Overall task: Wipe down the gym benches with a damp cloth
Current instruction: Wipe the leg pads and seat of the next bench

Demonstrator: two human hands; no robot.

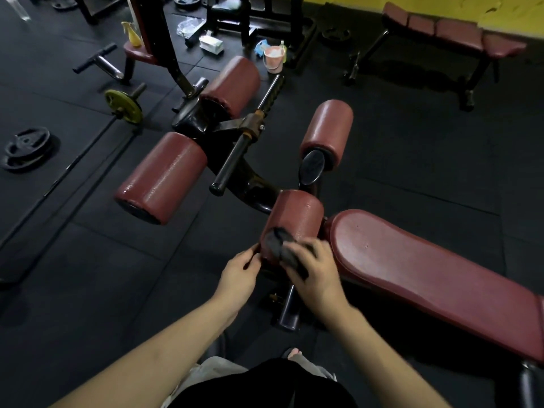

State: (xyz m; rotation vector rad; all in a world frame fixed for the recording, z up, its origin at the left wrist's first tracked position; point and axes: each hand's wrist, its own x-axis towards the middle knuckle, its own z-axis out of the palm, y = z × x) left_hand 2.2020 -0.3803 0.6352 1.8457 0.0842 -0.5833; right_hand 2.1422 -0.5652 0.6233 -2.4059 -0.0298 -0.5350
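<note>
A dark red padded bench runs from the centre to the lower right. At its head are several dark red roller pads; the nearest roller shows wet sheen. My right hand presses a dark cloth against the near end of that roller, fingers curled over the cloth. My left hand sits at the roller's left end, its fingers curled and touching the end face. Part of the cloth is hidden under my right hand.
A pink bucket stands on the black rubber floor beyond the bench. A yellow spray bottle sits on another seat at the upper left. A barbell, loose weight plates and a second red bench by the yellow wall surround the spot.
</note>
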